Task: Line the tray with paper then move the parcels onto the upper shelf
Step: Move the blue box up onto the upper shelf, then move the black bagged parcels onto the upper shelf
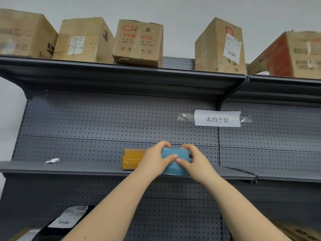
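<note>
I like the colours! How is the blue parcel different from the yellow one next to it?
The blue parcel is gripped by both hands, left hand and right hand; the yellow parcel is touched by neither. The blue one looks plain, while the yellow one is wrapped in shiny tape. The blue one sits nearer the shelf's front edge; the yellow one sits further back. Both are small parcels on the same grey shelf.

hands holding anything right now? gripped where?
Yes: both hands hold the blue parcel at the shelf. Left hand grips its left end, right hand its right end, thumbs on the front face.
</note>
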Action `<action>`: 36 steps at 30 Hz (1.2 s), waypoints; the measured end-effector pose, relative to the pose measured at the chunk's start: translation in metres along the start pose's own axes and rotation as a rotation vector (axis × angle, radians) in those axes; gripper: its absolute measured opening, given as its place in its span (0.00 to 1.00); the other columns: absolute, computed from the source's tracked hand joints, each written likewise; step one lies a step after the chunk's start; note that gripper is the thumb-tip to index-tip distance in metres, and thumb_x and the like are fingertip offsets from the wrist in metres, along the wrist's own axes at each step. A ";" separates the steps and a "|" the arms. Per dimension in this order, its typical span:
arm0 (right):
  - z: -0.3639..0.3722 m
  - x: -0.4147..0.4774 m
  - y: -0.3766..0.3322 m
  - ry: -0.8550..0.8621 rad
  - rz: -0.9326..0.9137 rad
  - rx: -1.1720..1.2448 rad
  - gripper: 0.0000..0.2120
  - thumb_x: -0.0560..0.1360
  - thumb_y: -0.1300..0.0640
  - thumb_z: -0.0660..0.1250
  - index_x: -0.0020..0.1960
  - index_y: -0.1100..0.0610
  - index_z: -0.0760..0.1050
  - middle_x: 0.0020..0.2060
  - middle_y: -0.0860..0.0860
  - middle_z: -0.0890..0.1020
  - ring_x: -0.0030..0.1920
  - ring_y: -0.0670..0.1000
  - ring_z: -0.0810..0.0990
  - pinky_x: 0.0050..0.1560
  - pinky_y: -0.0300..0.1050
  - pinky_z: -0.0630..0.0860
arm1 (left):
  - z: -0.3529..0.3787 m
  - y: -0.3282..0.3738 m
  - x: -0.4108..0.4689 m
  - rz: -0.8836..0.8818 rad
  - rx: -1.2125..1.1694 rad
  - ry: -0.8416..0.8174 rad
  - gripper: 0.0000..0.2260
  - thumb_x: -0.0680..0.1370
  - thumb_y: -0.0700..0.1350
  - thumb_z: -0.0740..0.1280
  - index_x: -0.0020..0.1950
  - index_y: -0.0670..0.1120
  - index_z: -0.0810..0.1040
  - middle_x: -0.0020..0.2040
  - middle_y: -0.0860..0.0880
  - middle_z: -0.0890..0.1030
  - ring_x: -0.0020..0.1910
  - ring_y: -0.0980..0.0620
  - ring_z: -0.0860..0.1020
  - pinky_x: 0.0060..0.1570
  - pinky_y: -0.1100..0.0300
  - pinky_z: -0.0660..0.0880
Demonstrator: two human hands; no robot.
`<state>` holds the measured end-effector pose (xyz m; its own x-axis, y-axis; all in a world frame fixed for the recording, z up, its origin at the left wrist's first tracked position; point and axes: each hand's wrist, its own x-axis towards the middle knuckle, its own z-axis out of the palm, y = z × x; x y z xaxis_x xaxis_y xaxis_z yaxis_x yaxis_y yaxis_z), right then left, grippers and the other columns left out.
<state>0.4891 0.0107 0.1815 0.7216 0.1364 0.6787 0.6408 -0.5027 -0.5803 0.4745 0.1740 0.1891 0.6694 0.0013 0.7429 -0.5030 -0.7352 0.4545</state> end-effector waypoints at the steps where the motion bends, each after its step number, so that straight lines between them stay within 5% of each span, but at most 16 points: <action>1: 0.005 0.006 0.005 -0.005 -0.007 0.005 0.21 0.75 0.50 0.69 0.66 0.45 0.67 0.57 0.48 0.76 0.52 0.48 0.77 0.46 0.43 0.79 | 0.005 -0.007 0.006 -0.008 0.022 -0.002 0.15 0.75 0.56 0.70 0.59 0.55 0.73 0.53 0.53 0.78 0.47 0.54 0.76 0.39 0.63 0.73; 6: 0.027 0.028 0.023 0.030 0.002 0.029 0.22 0.76 0.52 0.68 0.68 0.45 0.67 0.63 0.48 0.75 0.53 0.48 0.75 0.38 0.35 0.73 | 0.019 -0.029 0.026 -0.047 0.054 0.018 0.20 0.75 0.55 0.70 0.65 0.52 0.74 0.62 0.49 0.75 0.58 0.50 0.74 0.57 0.58 0.72; 10: 0.036 0.030 0.031 0.040 -0.012 -0.013 0.23 0.76 0.51 0.68 0.69 0.45 0.66 0.65 0.48 0.74 0.60 0.51 0.75 0.53 0.47 0.77 | 0.021 -0.033 0.026 -0.049 0.055 0.032 0.21 0.75 0.54 0.70 0.67 0.51 0.73 0.65 0.48 0.70 0.60 0.50 0.73 0.56 0.63 0.66; 13: 0.031 0.017 0.026 0.094 -0.096 0.020 0.24 0.74 0.50 0.70 0.68 0.43 0.68 0.64 0.41 0.71 0.67 0.47 0.69 0.65 0.47 0.69 | 0.010 -0.033 0.013 0.016 0.037 0.087 0.22 0.75 0.55 0.71 0.67 0.53 0.72 0.65 0.51 0.70 0.63 0.53 0.71 0.57 0.63 0.66; 20: 0.052 -0.056 0.008 0.099 -0.259 0.218 0.20 0.71 0.54 0.73 0.59 0.39 0.73 0.58 0.34 0.75 0.62 0.36 0.71 0.56 0.36 0.72 | -0.032 -0.055 -0.071 0.033 -0.118 0.158 0.22 0.71 0.56 0.73 0.64 0.63 0.72 0.62 0.63 0.72 0.61 0.63 0.71 0.56 0.62 0.72; 26: 0.144 -0.104 0.022 -0.072 -0.217 0.304 0.20 0.71 0.55 0.74 0.58 0.39 0.73 0.58 0.32 0.75 0.62 0.36 0.71 0.55 0.36 0.73 | -0.058 -0.149 -0.154 -0.174 -0.092 0.254 0.19 0.69 0.52 0.76 0.56 0.65 0.76 0.56 0.64 0.76 0.55 0.64 0.75 0.46 0.66 0.74; 30: 0.223 -0.124 0.038 -0.193 -0.090 0.328 0.21 0.70 0.54 0.75 0.56 0.36 0.72 0.57 0.30 0.73 0.61 0.33 0.70 0.56 0.36 0.72 | -0.092 -0.236 -0.182 -0.352 -0.062 0.255 0.19 0.69 0.51 0.77 0.56 0.64 0.77 0.58 0.61 0.77 0.58 0.59 0.75 0.55 0.56 0.76; 36: 0.346 -0.110 0.036 -0.321 0.130 0.408 0.23 0.70 0.55 0.75 0.57 0.36 0.71 0.62 0.37 0.71 0.60 0.35 0.70 0.53 0.35 0.73 | -0.129 -0.359 -0.183 -0.568 0.001 0.091 0.29 0.67 0.48 0.79 0.64 0.60 0.71 0.66 0.52 0.70 0.67 0.53 0.69 0.68 0.54 0.66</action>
<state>0.5237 0.2734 -0.0694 0.8045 0.3815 0.4553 0.5448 -0.1686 -0.8214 0.4616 0.5254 -0.0465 0.7845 0.4545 0.4219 -0.0780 -0.6026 0.7942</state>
